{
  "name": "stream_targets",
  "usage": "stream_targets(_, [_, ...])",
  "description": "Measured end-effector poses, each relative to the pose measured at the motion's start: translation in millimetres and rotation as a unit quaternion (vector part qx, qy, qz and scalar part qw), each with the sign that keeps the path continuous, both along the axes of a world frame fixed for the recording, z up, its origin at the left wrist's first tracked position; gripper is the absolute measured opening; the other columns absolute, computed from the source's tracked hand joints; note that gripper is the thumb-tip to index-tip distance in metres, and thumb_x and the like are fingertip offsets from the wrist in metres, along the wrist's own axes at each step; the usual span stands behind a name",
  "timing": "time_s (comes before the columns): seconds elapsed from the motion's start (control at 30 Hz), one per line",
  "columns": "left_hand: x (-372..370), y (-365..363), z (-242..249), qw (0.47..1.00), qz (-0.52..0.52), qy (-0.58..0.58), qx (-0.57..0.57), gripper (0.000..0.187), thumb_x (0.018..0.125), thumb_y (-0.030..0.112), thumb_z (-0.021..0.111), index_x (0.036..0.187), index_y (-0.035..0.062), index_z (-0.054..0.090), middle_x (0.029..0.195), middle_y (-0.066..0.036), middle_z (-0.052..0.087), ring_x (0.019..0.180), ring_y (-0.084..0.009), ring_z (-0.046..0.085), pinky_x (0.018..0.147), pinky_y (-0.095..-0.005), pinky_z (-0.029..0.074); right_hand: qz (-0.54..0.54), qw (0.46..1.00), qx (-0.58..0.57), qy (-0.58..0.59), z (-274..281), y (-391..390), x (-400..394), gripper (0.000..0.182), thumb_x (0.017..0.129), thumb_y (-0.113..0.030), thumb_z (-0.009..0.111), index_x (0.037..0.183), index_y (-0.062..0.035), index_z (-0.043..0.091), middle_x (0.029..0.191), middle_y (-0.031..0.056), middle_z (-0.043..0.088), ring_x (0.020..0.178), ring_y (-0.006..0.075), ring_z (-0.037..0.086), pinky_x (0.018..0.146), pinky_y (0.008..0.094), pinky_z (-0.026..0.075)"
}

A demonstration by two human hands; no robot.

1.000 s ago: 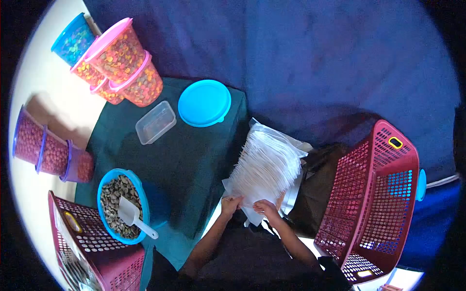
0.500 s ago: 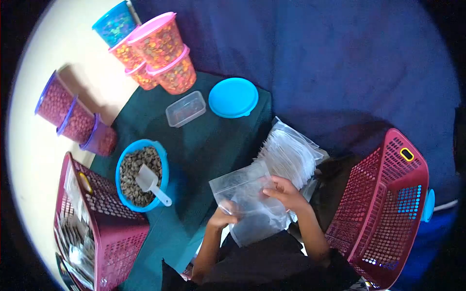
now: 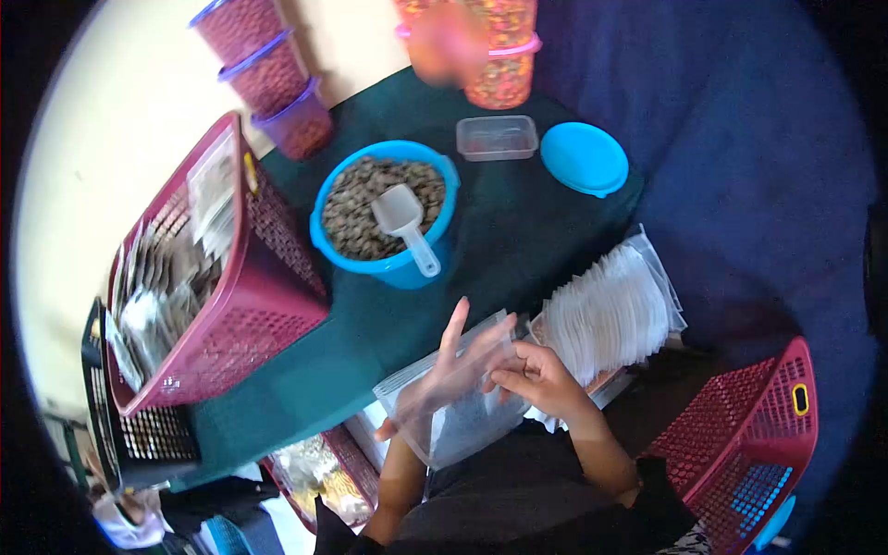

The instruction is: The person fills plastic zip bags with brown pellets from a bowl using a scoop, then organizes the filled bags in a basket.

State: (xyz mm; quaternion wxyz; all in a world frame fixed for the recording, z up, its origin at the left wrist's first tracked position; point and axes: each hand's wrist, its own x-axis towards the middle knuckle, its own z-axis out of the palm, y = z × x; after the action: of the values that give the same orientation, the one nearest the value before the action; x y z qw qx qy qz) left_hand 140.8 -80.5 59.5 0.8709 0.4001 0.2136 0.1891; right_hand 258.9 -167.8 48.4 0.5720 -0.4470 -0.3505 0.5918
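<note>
A clear zip-top plastic bag (image 3: 472, 416) hangs between my two hands over my lap. My left hand (image 3: 427, 393) has its fingers spread, seen partly through the plastic, with one finger pointing up past the bag's edge. My right hand (image 3: 546, 377) pinches the bag at its right side between thumb and fingers. Just beyond my right hand is a thick row of clear plastic bags (image 3: 606, 314) standing packed together. Ahead of my left hand, a blue tub (image 3: 393, 266) full of brownish-grey pieces (image 3: 356, 208) holds a white scoop (image 3: 400, 211) lying on top.
At left, a maroon basket (image 3: 264, 319) holds filled packets (image 3: 157, 319). Another maroon basket (image 3: 721, 416) stands at right. A clear container (image 3: 497, 139) and blue lid (image 3: 585, 157) lie on the green cloth (image 3: 499, 231). Purple-lidded tubs (image 3: 268, 79) and pink-lidded tubs (image 3: 504, 79) stand behind.
The view has swung left, so the table things sit farther right. My left hand has gone from gripping the bag to spread fingers; my right hand still pinches it.
</note>
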Motion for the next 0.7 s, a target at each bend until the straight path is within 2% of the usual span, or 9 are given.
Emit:
stream_targets(0.1, [-25.7,15.0,-34.2,0.968,-0.055,-0.229,0.087,0.139,0.026,0.080,0.056,0.130,0.0213,-0.016,0.133,-0.026,0.007,0.120,-0.0417,0.020,0.094,-0.0494,0.023,0.007,1.000,0.013,-0.020,1.9,7.4,-18.7,0.013,0.081,-0.007,0.051,0.091,0.0014,0.051,0.080,0.0077,0.058,0.075,0.0128,0.058,0.060,0.0216,0.047])
stream_targets(0.2, [-46.7,24.2,-54.8,0.952,-0.086,-0.266,0.127,0.144,0.023,0.084,0.050,0.129,0.0177,-0.020,0.132,-0.026,0.012,0.120,-0.0400,0.021,0.085,-0.0418,0.034,0.000,0.997,0.007,-0.073,-0.5,17.0,-37.7,0.016,0.079,-0.010,0.055,0.089,0.0011,0.050,0.075,0.0080,0.058,0.071,0.0138,0.059,0.058,0.0223,0.046])
stream_targets(0.3, [-66.6,27.9,-57.0,0.948,-0.043,-0.277,0.148,0.142,0.024,0.081,0.055,0.129,0.0191,-0.018,0.132,-0.025,0.015,0.121,-0.0381,0.020,0.094,-0.0441,0.026,-0.026,0.943,0.026,-0.331,13.0,24.4,-56.6,0.022,0.074,-0.015,0.061,0.085,0.0008,0.049,0.068,0.0089,0.058,0.065,0.0166,0.059,0.056,0.0242,0.046])
stream_targets(0.33, [-68.8,21.0,-24.5,0.999,0.042,-0.029,0.009,0.141,0.028,0.073,0.064,0.130,0.0197,-0.017,0.132,-0.024,0.015,0.122,-0.0361,0.020,0.098,-0.0456,0.017,-0.054,0.933,0.003,-0.356,22.8,27.7,-64.2,0.024,0.070,-0.015,0.064,0.082,-0.0005,0.048,0.076,0.0131,0.056,0.073,0.0218,0.058,0.062,0.0290,0.045])
stream_targets(0.43, [-108.3,30.0,-9.9,0.995,0.037,-0.065,-0.063,0.145,0.023,0.070,0.068,0.131,0.0179,-0.014,0.133,-0.023,0.013,0.123,-0.0362,0.015,0.098,-0.0484,0.014,-0.166,0.841,0.113,-0.502,51.4,45.9,-84.0,0.028,0.062,-0.005,0.067,0.084,-0.0023,0.050,0.092,0.0143,0.053,0.086,0.0226,0.053,0.070,0.0296,0.042])
stream_targets(0.47, [-109.1,24.3,30.4,0.997,0.058,0.037,-0.045,0.125,0.047,0.061,0.067,0.131,0.0128,-0.011,0.134,-0.017,0.014,0.125,-0.0307,0.015,0.099,-0.0466,0.011,-0.156,0.831,0.168,-0.506,57.2,50.7,-92.1,0.031,0.059,-0.005,0.066,0.087,-0.0042,0.054,0.099,0.0114,0.051,0.094,0.0250,0.047,0.076,0.0332,0.039])
stream_targets(0.5, [-122.0,27.8,21.8,0.996,0.061,0.035,-0.048,0.125,0.047,0.061,0.067,0.131,0.0128,-0.011,0.134,-0.017,0.014,0.125,-0.0307,0.015,0.099,-0.0466,0.011,-0.151,0.832,0.167,-0.507,64.3,54.4,-101.6,0.031,0.059,-0.005,0.066,0.087,-0.0042,0.054,0.099,0.0114,0.051,0.094,0.0250,0.047,0.076,0.0332,0.039])
stream_targets(0.57, [-145.2,39.2,-3.0,0.958,-0.021,-0.191,0.215,0.104,0.062,0.051,0.062,0.131,0.0162,-0.008,0.127,-0.014,0.027,0.118,-0.0274,0.031,0.098,-0.0404,0.021,-0.062,0.789,0.279,-0.543,76.9,63.8,-124.4,0.035,0.066,-0.014,0.063,0.099,-0.0075,0.054,0.098,0.0070,0.051,0.100,0.0229,0.044,0.084,0.0378,0.032])
stream_targets(0.7, [-181.0,46.0,-12.7,0.959,-0.036,-0.207,0.191,0.105,0.061,0.048,0.064,0.131,0.0155,-0.008,0.126,-0.014,0.029,0.116,-0.0276,0.032,0.097,-0.0404,0.022,-0.079,0.772,0.316,-0.546,63.5,83.1,-166.0,0.033,0.067,-0.013,0.062,0.099,-0.0104,0.057,0.099,0.0030,0.052,0.100,0.0183,0.045,0.086,0.0382,0.030])
